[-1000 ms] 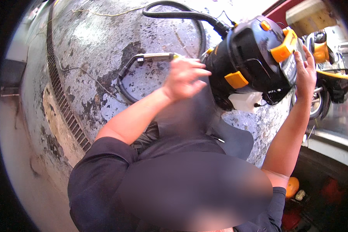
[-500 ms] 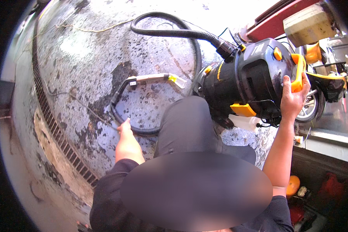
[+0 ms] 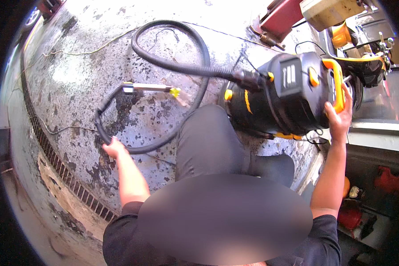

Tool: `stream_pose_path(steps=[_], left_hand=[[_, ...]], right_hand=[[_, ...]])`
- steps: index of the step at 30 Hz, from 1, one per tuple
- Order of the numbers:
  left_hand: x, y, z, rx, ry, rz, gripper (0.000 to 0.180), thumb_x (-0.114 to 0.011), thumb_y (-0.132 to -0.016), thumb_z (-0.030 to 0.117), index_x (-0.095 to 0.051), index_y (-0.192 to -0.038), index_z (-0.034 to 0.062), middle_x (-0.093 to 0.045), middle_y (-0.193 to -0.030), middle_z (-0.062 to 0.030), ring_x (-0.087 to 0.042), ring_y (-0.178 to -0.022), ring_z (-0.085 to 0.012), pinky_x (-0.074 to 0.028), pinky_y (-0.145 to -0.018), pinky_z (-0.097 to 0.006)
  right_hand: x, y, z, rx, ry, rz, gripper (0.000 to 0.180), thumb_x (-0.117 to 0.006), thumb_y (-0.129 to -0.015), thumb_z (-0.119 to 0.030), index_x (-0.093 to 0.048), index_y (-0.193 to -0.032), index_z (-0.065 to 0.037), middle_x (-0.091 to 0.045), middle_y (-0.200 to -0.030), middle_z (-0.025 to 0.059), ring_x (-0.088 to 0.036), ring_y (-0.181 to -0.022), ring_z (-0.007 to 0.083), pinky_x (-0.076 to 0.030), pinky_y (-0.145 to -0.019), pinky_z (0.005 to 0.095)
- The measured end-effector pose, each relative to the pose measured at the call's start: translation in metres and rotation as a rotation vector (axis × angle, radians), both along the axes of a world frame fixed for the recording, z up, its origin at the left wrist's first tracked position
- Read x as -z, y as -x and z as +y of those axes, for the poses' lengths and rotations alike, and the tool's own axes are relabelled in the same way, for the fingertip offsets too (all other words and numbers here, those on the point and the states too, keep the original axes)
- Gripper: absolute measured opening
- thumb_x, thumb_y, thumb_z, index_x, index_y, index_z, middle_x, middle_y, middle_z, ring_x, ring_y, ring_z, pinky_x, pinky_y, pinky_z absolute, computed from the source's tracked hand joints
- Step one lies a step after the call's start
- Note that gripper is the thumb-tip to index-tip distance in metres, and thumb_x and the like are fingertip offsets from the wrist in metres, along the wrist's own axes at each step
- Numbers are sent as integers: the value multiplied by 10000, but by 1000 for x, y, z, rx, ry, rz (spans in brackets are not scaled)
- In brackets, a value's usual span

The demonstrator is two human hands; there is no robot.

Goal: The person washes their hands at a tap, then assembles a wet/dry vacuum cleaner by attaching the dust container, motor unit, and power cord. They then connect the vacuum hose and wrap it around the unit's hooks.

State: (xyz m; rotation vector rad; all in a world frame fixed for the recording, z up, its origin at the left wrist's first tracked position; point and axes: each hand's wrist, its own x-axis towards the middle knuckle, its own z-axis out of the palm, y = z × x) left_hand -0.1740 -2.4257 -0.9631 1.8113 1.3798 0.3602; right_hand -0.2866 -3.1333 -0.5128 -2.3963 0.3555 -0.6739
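My right hand [image 3: 340, 120] is wrapped round the near end of the yellow-orange handle [image 3: 337, 83] on a black wet-dry vacuum cleaner [image 3: 277, 108]. The vacuum lies across the view to my right, handle end at the right, with yellow-orange latches on its body. From it a ribbed black hose [image 3: 204, 57] loops over the floor and curves back toward my left. My left hand [image 3: 115, 148] is closed on the hose near its wand end, fingers partly hidden. The wand [image 3: 148, 87] is pale, with a clear nozzle [image 3: 181, 95] and a yellow-green piece at its tip.
A metal drain grate [image 3: 60, 164] runs along the left of the worn, blotchy floor [image 3: 75, 111]. A thin cable [image 3: 93, 51] crosses the floor beyond. Red metal equipment [image 3: 279, 22] and a motorcycle [image 3: 363, 66] stand at the far right. Red items [image 3: 350, 217] lie low at right.
My left hand has moved left with the hose and wand. The vacuum has turned in my right hand's grip, its top panel now facing me more, and the white container under it is hidden.
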Motion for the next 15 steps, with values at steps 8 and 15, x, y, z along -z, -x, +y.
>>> stream_pose_path(steps=[8,15], left_hand=[[-236,-98,80,102,-900,-282,479,-859,-806,324,-680,-1128,19,-709,-1113,-184,-668,-1030,-422,-513,-905,-502],[-405,-132,3,737,-1577,-747,368,-804,-768,89,-737,-1113,198,-701,-1012,-71,-677,-962,-318,-534,-866,-429]], right_hand=[[3,105,-125,132,-205,63,776,-591,-832,95,-434,-1565,-106,-551,-1132,-20,-452,-844,70,-404,-767,190],[-3,111,-201,368,472,203,739,-638,-842,-29,-479,-1553,-152,-579,-1348,118,-538,-1244,265,-415,-1082,369]])
